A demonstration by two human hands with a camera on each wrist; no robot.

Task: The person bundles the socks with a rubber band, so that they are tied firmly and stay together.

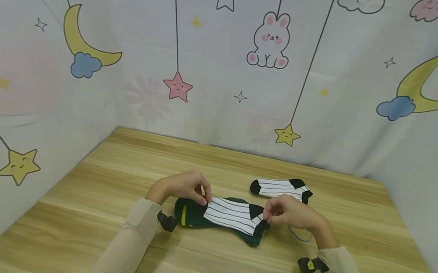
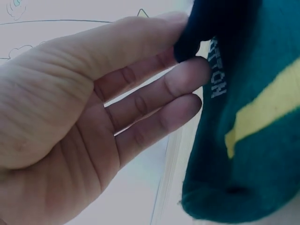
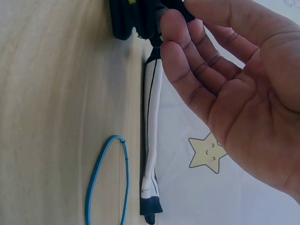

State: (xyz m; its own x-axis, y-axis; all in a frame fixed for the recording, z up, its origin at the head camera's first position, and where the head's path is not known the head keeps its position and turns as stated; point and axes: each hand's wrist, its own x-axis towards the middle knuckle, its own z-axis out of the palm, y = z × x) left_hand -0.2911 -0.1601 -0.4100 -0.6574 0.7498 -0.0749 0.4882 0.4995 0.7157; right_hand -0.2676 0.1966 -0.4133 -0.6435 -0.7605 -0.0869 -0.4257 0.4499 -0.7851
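Observation:
A white sock with thin black stripes (image 1: 234,215) lies across a dark green sock with a yellow stripe (image 1: 189,215) in the middle of the wooden table (image 1: 107,241). My left hand (image 1: 184,188) pinches the striped sock's left end, and my right hand (image 1: 289,212) pinches its right end by the black heel. In the left wrist view the fingertips (image 2: 187,79) rest on the green sock (image 2: 253,154), with thumb and forefinger closed on a dark edge. The right hand's fingers (image 3: 173,42) curl toward the dark fabric at the top of the right wrist view.
A second striped sock (image 1: 280,188) lies flat just behind the right hand and appears edge-on in the right wrist view (image 3: 150,140). A thin blue band (image 1: 299,235) (image 3: 108,183) lies on the wood under the right wrist. Printed fabric walls (image 1: 228,64) enclose three sides.

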